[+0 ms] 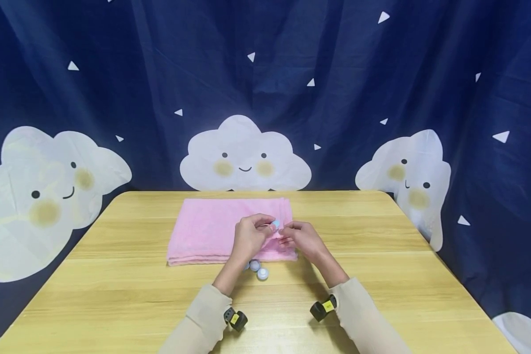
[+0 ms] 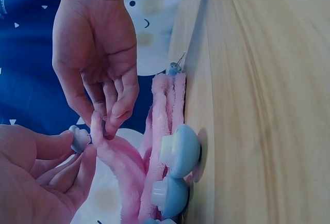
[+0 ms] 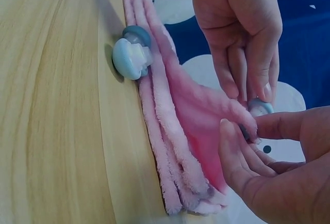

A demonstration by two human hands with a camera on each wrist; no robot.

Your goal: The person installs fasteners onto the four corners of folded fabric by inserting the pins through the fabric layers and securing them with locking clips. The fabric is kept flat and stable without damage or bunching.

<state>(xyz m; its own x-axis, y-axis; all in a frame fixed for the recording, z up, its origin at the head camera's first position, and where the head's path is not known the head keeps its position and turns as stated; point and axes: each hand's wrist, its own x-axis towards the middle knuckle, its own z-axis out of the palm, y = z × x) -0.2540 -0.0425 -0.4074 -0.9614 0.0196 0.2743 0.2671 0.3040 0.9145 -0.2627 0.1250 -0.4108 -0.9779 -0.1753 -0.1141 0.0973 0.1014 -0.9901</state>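
Observation:
A folded pink plush towel lies on the table, its near right corner lifted. Between thumb and fingers, my left hand pinches a small light blue, mushroom-shaped fastener piece close beside the raised cloth edge. Opposite it, my right hand pinches that edge, with a small dark piece at the fingertips, mostly hidden by cloth and fingers. Several more mushroom-shaped pieces lie by the towel's near edge, below the left wrist. In the left wrist view, a small blue piece with a metal pin shows beyond the towel.
The light wooden table extends around the towel on all sides. Behind it hangs a dark blue curtain with white clouds and triangles. Each sleeve cuff carries a black wrist device.

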